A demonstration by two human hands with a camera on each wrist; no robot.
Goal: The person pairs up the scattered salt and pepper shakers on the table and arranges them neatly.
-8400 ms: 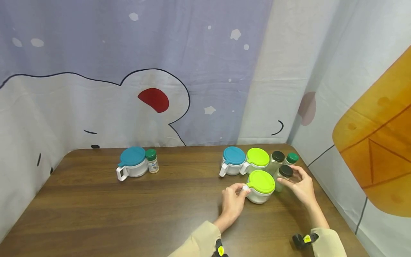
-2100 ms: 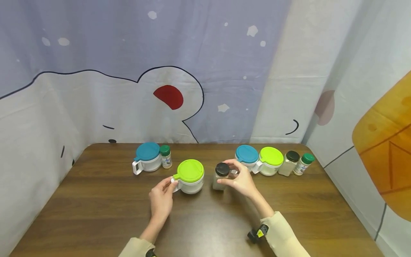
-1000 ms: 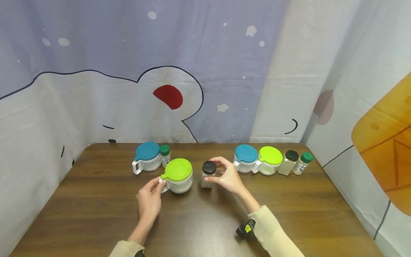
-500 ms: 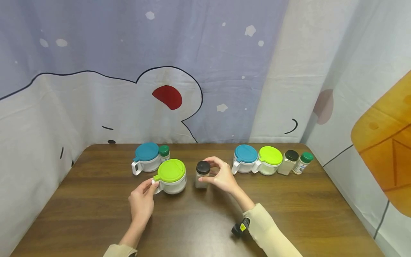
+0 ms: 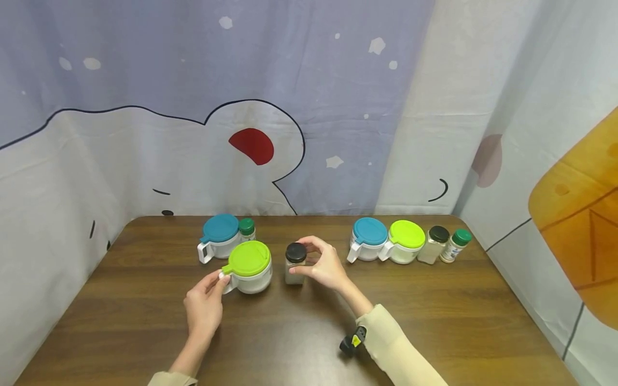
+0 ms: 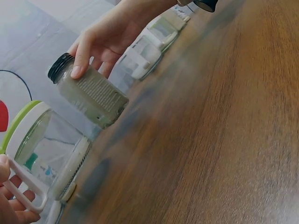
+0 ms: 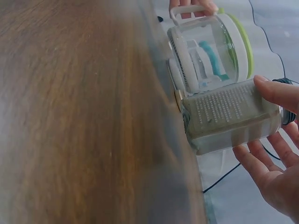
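My left hand (image 5: pixel 204 305) pinches the white handle of a clear condiment jar with a lime-green lid (image 5: pixel 248 268), seen side-on in the left wrist view. To its right, my right hand (image 5: pixel 324 266) grips a square spice jar with a black cap (image 5: pixel 295 265), thumb on one side and fingers on the other. That spice jar (image 6: pixel 91 95) is held just above the table, its shadow below. A small gap separates the two held jars. Behind the lime-lidded jar stand a blue-lidded condiment jar (image 5: pixel 219 236) and a partly hidden green-capped shaker (image 5: pixel 247 228).
At the back right stand another blue-lidded jar (image 5: pixel 369 238), a second lime-lidded jar (image 5: pixel 405 241), a black-capped spice jar (image 5: pixel 433 246) and a green-capped shaker (image 5: pixel 456 246) in a row. Patterned curtains (image 5: pixel 338 107) border the brown table (image 5: pixel 299 343) behind and at the sides.
Both hands have carried the lime-lidded jar and the black-capped spice jar leftward from the right-hand group. The lime-lidded jar now partly covers the left green-capped shaker.
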